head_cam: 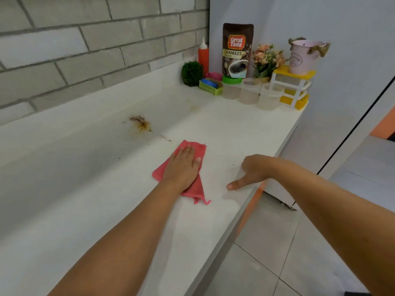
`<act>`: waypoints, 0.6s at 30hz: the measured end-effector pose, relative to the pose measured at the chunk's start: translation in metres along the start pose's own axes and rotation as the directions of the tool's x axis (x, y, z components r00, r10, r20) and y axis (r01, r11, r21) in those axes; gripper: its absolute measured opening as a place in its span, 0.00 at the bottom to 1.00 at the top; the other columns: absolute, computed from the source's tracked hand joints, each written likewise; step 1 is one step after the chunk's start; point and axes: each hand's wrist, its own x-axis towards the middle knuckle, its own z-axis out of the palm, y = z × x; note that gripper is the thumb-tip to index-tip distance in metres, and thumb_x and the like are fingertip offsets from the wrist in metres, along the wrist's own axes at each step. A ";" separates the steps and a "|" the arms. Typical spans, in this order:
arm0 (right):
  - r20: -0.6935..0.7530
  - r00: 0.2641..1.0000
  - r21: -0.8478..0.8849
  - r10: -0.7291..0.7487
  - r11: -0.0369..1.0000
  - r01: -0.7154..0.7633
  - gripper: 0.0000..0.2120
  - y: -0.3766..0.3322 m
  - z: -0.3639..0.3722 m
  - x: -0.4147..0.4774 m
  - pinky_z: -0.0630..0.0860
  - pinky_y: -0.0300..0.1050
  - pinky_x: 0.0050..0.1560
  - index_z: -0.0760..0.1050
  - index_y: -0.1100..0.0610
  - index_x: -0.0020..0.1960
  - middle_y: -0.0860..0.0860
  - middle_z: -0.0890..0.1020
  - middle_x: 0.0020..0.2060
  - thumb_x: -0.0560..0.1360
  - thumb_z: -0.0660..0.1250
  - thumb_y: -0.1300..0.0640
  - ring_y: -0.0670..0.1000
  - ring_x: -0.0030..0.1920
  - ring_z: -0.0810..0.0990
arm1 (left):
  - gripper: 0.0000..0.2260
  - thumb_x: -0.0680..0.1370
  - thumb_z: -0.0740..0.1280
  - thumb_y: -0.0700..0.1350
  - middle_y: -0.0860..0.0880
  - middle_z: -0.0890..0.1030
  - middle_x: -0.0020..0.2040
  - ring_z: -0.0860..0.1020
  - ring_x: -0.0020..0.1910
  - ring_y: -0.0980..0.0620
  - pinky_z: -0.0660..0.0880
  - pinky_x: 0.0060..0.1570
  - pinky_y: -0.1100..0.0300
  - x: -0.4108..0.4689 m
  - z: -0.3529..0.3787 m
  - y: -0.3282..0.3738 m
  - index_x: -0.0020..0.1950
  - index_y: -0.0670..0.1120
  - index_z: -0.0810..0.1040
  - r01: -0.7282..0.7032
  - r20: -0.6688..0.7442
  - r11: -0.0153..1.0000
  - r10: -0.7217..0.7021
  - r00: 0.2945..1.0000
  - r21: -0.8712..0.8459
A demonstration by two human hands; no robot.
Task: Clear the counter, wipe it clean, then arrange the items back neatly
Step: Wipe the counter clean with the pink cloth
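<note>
My left hand [185, 165] lies flat on a folded pink cloth [197, 149], pressing it onto the white counter [106, 189]. My right hand [250, 173] rests on the counter near its front edge, fingers spread, holding nothing. A brown stain [142, 123] with a few crumbs sits beyond the cloth to the left. Grouped at the far right corner are a coffee pouch [236, 50], a red squeeze bottle [203, 54], a green moss ball [192, 73], a small green basket [210, 85], clear plastic cups [249, 90], flowers [267, 59], a yellow and white rack [292, 88] and a pink bucket [303, 56].
A grey brick wall [85, 39] runs along the counter's back. A white wall [342, 22] closes the far end. The counter's front edge [239, 227] drops to a tiled floor [288, 242] on the right.
</note>
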 end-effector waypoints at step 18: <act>-0.231 0.964 0.235 0.134 0.969 -0.078 0.20 0.067 -0.023 0.060 0.68 0.51 0.63 0.54 0.61 0.73 0.61 0.68 0.66 0.82 0.45 0.59 0.60 0.67 0.63 | 0.24 0.82 0.44 0.52 0.46 0.52 0.77 0.50 0.76 0.50 0.46 0.75 0.53 0.058 -0.004 -0.023 0.76 0.42 0.52 0.264 -0.049 0.964 -0.262 0.964 0.029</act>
